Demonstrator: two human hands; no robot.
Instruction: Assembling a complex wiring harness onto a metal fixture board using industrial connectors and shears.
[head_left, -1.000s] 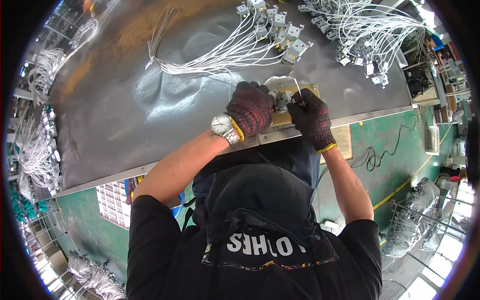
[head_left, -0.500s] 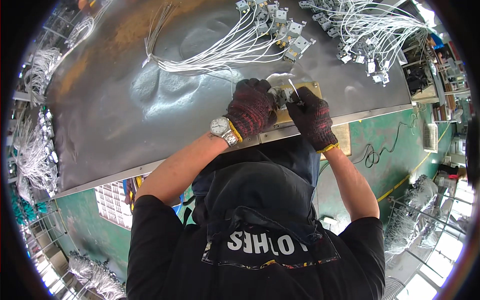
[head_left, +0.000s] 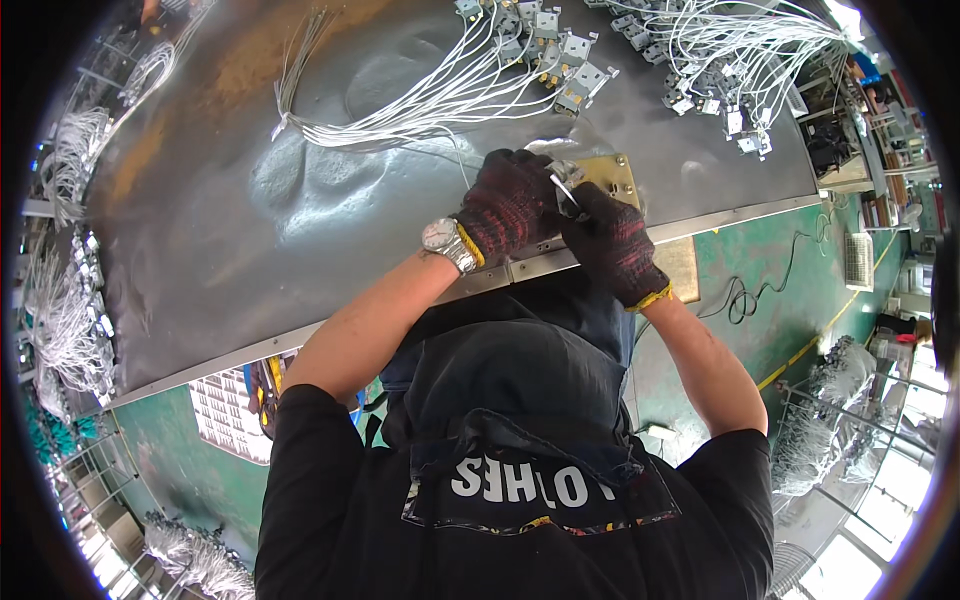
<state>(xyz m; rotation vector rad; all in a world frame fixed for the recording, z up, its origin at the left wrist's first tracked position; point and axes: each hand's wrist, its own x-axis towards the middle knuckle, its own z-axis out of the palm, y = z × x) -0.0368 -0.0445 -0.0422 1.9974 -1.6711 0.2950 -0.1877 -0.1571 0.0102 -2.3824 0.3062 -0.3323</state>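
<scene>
My left hand (head_left: 508, 203), in a dark red-and-black knitted glove, is closed just above the table's near edge. What its fingers hold is hidden. My right hand (head_left: 613, 242), gloved the same way, is pressed close beside it, its thumb and fingers pinching a short white wire (head_left: 565, 188) that sticks up toward the left. Just beyond both hands lies a brass-coloured plate (head_left: 622, 180) with small studs, with a greyish clear piece (head_left: 568, 172) at its left side. One thin white wire runs from the bundle (head_left: 400, 128) down toward my left hand.
Grey metal switch-like parts (head_left: 575, 85) end the wire bundle at the back. More such wired parts (head_left: 735, 120) lie at the back right of the metal table (head_left: 220, 270). Racks of wire bundles (head_left: 70, 330) stand at the left. A black cable (head_left: 742, 300) lies on the green floor.
Both hands have drawn closer together and slightly nearer to me. The small grey part that showed between them is now mostly covered. The white wire now leans further left.
</scene>
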